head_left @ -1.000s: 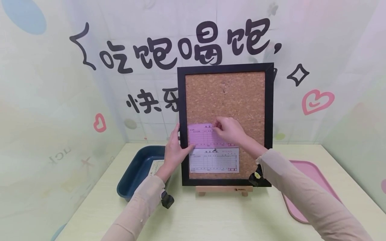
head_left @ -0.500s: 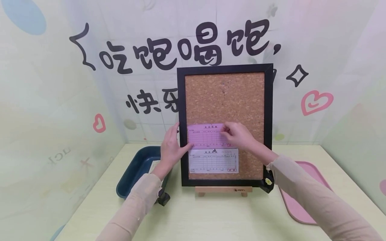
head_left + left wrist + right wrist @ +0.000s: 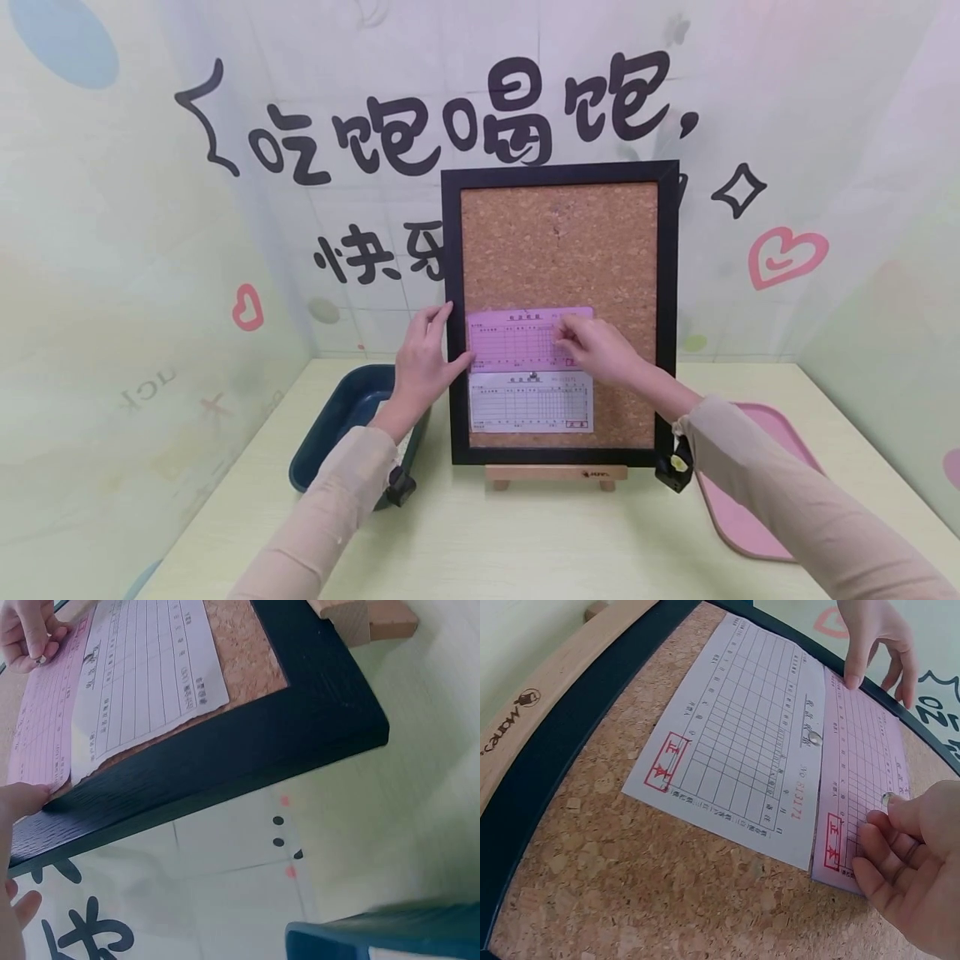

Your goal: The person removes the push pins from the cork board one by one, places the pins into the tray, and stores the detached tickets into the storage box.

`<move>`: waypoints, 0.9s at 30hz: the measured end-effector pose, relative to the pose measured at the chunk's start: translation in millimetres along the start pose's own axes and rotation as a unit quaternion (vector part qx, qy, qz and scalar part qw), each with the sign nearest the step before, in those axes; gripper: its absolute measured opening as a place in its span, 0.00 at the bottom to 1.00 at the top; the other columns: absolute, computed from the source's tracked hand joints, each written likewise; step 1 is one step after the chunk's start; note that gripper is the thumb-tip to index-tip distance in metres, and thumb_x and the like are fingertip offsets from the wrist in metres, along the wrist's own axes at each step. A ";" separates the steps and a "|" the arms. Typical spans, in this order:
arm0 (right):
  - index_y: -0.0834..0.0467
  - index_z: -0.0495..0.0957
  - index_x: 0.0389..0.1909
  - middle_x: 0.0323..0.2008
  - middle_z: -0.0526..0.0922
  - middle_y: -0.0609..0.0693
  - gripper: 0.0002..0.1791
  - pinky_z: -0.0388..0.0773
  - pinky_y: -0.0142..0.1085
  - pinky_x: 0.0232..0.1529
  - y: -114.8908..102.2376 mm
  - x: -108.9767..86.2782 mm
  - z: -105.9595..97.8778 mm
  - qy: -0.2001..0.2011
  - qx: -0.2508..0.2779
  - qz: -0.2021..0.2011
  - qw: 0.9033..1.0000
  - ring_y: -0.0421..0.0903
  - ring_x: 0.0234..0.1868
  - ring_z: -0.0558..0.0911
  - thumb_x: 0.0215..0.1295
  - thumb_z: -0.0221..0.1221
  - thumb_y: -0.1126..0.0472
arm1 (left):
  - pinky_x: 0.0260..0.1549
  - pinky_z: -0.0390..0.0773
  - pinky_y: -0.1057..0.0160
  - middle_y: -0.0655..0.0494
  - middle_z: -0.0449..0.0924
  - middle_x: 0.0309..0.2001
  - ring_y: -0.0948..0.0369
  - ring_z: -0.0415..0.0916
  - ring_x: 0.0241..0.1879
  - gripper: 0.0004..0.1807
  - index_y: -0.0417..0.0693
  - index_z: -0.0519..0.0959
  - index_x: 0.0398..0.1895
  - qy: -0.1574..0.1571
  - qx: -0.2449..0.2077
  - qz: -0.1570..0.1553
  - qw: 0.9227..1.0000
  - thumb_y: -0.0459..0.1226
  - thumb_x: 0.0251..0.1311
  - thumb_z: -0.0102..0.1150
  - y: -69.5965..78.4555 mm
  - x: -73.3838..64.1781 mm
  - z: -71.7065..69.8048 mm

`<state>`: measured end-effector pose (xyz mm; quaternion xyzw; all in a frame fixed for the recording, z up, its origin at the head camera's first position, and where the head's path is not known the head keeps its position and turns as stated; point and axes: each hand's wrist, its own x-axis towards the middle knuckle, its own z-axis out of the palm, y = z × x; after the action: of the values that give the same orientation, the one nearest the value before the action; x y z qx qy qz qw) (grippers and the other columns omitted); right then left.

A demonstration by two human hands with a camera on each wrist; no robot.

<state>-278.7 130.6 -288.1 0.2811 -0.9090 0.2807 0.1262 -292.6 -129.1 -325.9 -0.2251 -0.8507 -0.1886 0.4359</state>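
A black-framed cork board (image 3: 558, 250) stands upright. On its lower left lies a pink receipt slip (image 3: 506, 343), directly above a white receipt slip (image 3: 525, 410) with a silver thumbtack (image 3: 814, 738) near its top edge. My left hand (image 3: 423, 362) grips the board's left side, fingers behind the frame and thumb at the pink slip's left edge. Over the pink slip's right half, my right hand (image 3: 596, 346) pinches another small shiny thumbtack (image 3: 887, 799) between thumb and index finger, the other fingers curled against the paper. Part of the pink slip's right side is hidden by that hand.
The board rests on a small wooden easel (image 3: 555, 472). A dark blue bin (image 3: 306, 454) with paper in it sits left, partly behind the left forearm. To the right, a pink tray (image 3: 738, 517) lies under the right forearm. A printed wall is close behind.
My right hand has moved right and slightly down across the pink slip, uncovering its printed heading. My left hand has shifted slightly left, its thumb drawn back to the slip's edge.
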 end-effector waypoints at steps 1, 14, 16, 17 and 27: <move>0.62 0.73 0.32 0.28 0.77 0.51 0.02 0.70 0.33 0.28 0.1 -0.9 0.0 0.000 -0.001 0.000 1.000 0.43 0.27 0.73 0.63 0.53 0.67 | 0.39 0.76 0.57 0.43 0.69 0.50 0.51 0.68 0.49 0.41 0.37 0.68 0.58 -0.003 0.006 0.011 1.000 0.40 0.38 0.73 -0.2 0.7 -0.3; 0.60 0.72 0.30 0.24 0.75 0.49 0.02 0.67 0.32 0.24 4.4 -6.6 1.3 -0.005 -0.002 -0.005 1.000 0.42 0.24 0.70 0.62 0.55 0.67 | 0.34 0.78 0.59 0.45 0.72 0.50 0.52 0.67 0.48 0.38 0.39 0.68 0.58 -0.050 0.043 0.072 0.995 0.41 0.40 0.72 3.4 12.7 -4.5; 0.60 0.72 0.30 0.24 0.75 0.49 0.02 0.67 0.32 0.24 4.6 -6.8 1.9 -0.005 -0.004 -0.004 1.000 0.42 0.24 0.70 0.62 0.55 0.67 | 0.34 0.78 0.59 0.45 0.73 0.49 0.52 0.67 0.46 0.37 0.39 0.69 0.58 -0.052 0.036 0.067 0.996 0.40 0.41 0.71 4.7 14.5 -5.3; 0.60 0.73 0.30 0.24 0.75 0.49 0.02 0.67 0.32 0.24 4.8 -6.9 2.1 -0.004 -0.005 -0.003 1.000 0.42 0.24 0.70 0.61 0.55 0.67 | 0.33 0.78 0.59 0.45 0.73 0.48 0.52 0.68 0.46 0.37 0.39 0.69 0.57 -0.053 0.034 0.064 0.996 0.40 0.41 0.71 5.2 15.2 -5.2; 0.62 0.73 0.31 0.25 0.76 0.49 0.02 0.67 0.32 0.24 5.4 -7.1 3.4 -0.003 -0.003 -0.001 1.000 0.41 0.24 0.71 0.62 0.55 0.66 | 0.41 0.76 0.59 0.46 0.73 0.46 0.53 0.68 0.45 0.33 0.38 0.71 0.55 -0.062 0.025 0.057 0.996 0.38 0.42 0.70 9.7 21.5 -4.6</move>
<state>-276.3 135.4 -295.9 0.2829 -0.9099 0.2766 0.1244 -295.4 -118.8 -304.4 -0.2738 -0.8664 -0.1275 0.3977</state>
